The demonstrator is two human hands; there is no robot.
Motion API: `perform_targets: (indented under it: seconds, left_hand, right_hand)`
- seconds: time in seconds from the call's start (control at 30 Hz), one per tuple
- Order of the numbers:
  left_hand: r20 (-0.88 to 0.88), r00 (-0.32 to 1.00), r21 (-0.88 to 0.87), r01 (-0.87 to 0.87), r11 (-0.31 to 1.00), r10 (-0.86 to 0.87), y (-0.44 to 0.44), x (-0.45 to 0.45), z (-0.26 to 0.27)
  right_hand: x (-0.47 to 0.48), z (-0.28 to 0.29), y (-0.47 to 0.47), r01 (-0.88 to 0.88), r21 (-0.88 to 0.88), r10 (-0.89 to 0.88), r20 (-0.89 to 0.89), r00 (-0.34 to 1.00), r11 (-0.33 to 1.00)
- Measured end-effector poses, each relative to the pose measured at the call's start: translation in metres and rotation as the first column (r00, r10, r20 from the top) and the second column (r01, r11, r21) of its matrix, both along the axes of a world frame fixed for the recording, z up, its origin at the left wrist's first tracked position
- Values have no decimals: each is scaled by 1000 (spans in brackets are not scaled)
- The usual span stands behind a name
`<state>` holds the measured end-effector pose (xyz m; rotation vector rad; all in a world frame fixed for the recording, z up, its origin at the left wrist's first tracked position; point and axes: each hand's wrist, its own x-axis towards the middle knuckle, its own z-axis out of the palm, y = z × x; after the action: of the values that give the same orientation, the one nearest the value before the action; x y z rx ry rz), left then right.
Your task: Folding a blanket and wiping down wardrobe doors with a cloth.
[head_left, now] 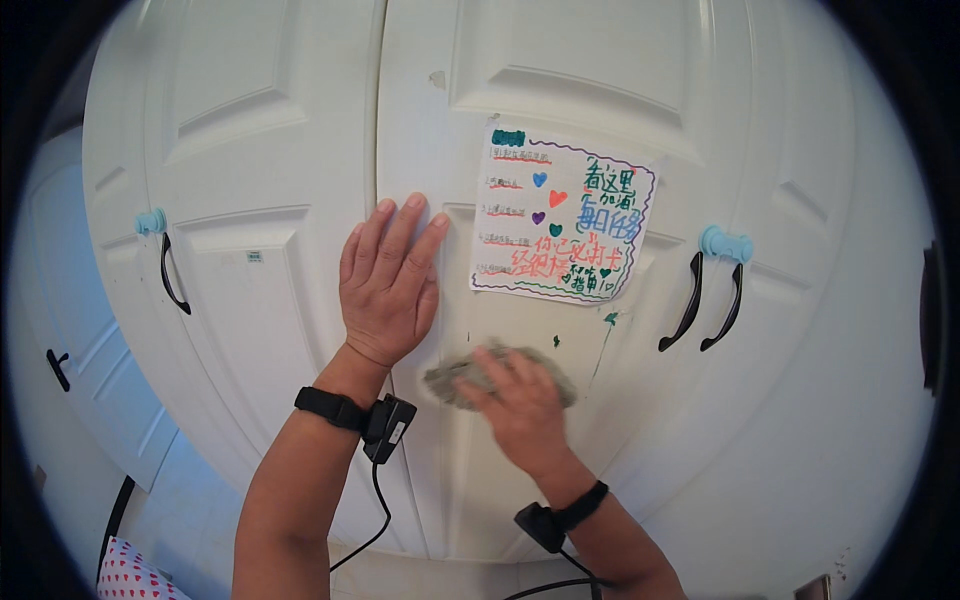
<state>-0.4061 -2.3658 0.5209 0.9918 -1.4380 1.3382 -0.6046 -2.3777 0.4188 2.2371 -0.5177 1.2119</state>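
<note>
My left hand (394, 281) rests flat on the white wardrobe door (495, 480), its fingers a little apart near the seam between two doors. Nothing is held in it. Under my right hand (525, 412) a grey-green cloth (450, 382) is pressed against the same door; hand and cloth are blurred. A handwritten sheet of paper (525, 255) with coloured hearts and a wavy border is fixed above the cloth. Between paper and cloth the door carries dark green marks (556, 341), and a green smear (611, 319) with a thin line running down lies to the right.
Light-blue child locks (725, 244) sit above the black door handles (681, 304) on the right; another lock (151, 220) is at left. A room door (97, 322) stands at far left. Black cables (382, 495) hang from both wrist-worn devices. Heart-patterned fabric (135, 574) lies lower left.
</note>
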Motion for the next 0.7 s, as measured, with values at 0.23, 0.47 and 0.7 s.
perform_targets:
  seconds: [0.23, 0.47, 0.7]
  left_hand:
    - [-8, 1000, -9, 2, 1000, -2, -2, 1, 0]
    - [-12, 1000, -16, -4, 1000, 4, 1, -1, 1]
    - [-12, 1000, 8, 0, 1000, 0, 1, -2, 0]
  right_hand:
    - [-70, 1, -2, 157, 201, -232, 438, 868, 967]
    - [-42, 5, 10, 163, 198, -233, 415, 880, 967]
    - [-12, -14, 21, -27, 224, 2, 112, 994, 974]
